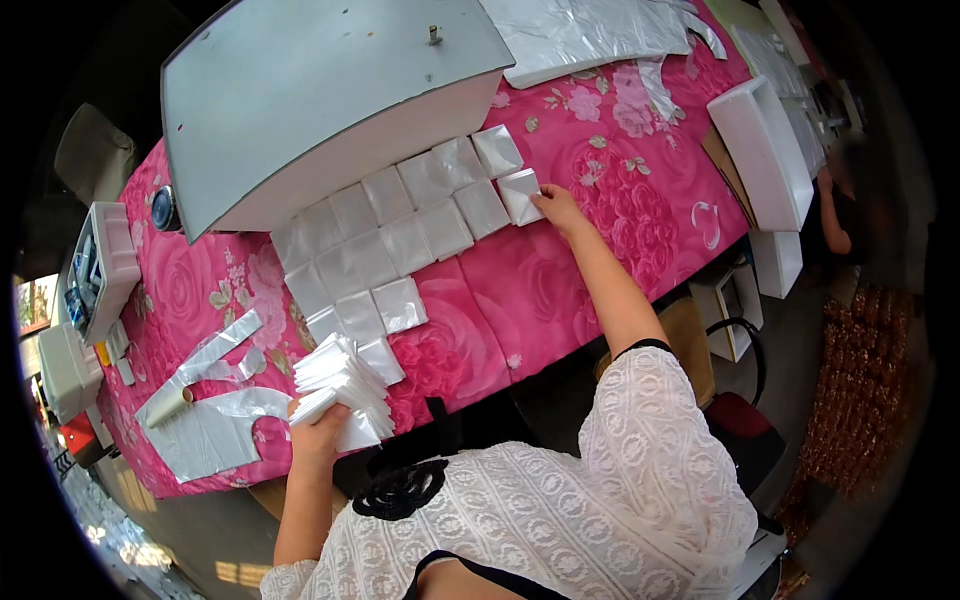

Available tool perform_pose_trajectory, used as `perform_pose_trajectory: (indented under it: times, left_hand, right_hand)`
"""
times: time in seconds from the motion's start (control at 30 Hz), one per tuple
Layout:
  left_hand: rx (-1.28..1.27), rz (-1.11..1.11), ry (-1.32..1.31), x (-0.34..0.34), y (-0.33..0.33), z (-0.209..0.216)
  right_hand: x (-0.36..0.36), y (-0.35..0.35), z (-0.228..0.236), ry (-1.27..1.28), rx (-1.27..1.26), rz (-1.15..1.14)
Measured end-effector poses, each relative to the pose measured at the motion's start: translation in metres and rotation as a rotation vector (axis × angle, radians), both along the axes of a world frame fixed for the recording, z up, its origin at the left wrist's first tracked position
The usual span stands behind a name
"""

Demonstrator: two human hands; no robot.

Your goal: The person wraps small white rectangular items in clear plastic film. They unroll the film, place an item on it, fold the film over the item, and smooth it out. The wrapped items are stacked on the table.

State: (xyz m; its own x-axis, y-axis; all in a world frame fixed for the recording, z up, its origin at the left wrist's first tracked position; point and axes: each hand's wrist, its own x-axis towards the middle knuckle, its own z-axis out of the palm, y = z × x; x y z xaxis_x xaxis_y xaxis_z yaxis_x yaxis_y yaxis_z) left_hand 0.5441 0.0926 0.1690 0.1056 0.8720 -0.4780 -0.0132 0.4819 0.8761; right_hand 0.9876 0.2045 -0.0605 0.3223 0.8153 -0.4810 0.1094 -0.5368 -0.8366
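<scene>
A fanned stack of white, folded, square plastic packets rises from my left hand, whose fingers are closed around its lower edge. Far to the right, my right hand pinches the edge of one white square packet lying at the right end of a row. More such packets lie flat side by side in rows, running from the left toward my right hand. Their backmost row borders the grey-topped box. A few packets make a shorter row nearer to me, partly covered by the stack.
A large grey-topped box stands at the back of the pink floral tablecloth. Plastic bags lie at left and back right. White foam boxes stand at the right edge, a filled white bin at the left. Another person's arm shows far right.
</scene>
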Motion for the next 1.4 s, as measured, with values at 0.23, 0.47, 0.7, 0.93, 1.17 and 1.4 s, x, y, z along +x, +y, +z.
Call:
perform_pose_trajectory:
  times: [0.23,0.47,0.7,0.93,1.17,1.4]
  left_hand:
    - [-0.039,0.043,0.035,0.014,0.000,-0.007]
    - [-0.065,0.031,-0.007,0.022,-0.004,-0.011]
    - [-0.162,0.023,-0.012,0.020,-0.015,-0.024]
    - [-0.261,-0.179,-0.017,0.044,-0.004,-0.048]
    - [-0.336,-0.198,-0.198,0.069,-0.003,-0.076]
    - [-0.336,-0.204,-0.264,0.072,0.003,-0.084]
  right_hand:
    - [-0.011,-0.026,0.039,-0.765,0.200,0.367]
    - [-0.014,-0.013,0.027,-0.801,0.251,0.440]
    - [-0.023,-0.006,0.038,-0.798,0.227,0.479]
    - [-0.096,-0.066,0.087,-0.374,0.264,0.373]
    - [-0.184,-0.136,0.116,0.769,-0.226,0.361]
    - [-0.181,-0.136,0.105,0.958,-0.264,0.118]
